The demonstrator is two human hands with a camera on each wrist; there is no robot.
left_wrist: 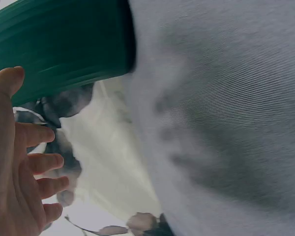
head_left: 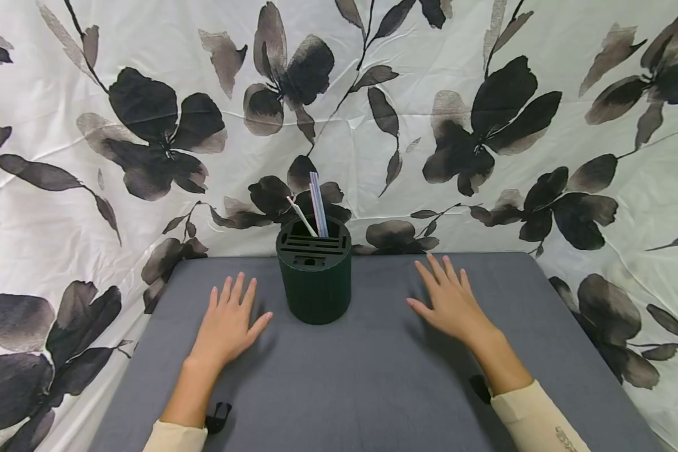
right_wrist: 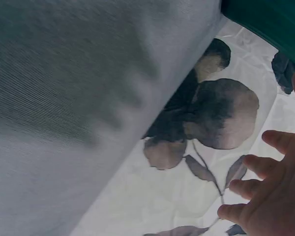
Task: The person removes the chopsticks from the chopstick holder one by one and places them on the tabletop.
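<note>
A dark green round desk organizer (head_left: 315,292) with slots in its top stands at the back middle of the table, several thin white, pink and lilac sticks (head_left: 319,204) upright in it. To its left my left hand (head_left: 226,326) hovers with fingers spread and holds nothing. On the other side, my right hand (head_left: 454,307) is spread too, fingers pointing toward the back edge, and is also bare. The left wrist view has the organizer's green wall (left_wrist: 64,49) beyond the thumb. In the right wrist view, a corner of the organizer (right_wrist: 270,24) shows at the top right.
The grey cloth-covered table (head_left: 361,389) narrows toward its back edge. Behind and beside it hangs a white curtain (head_left: 373,157) with dark flower prints. Black straps (head_left: 219,417) sit at both wrists, next to cream sleeves (head_left: 537,417).
</note>
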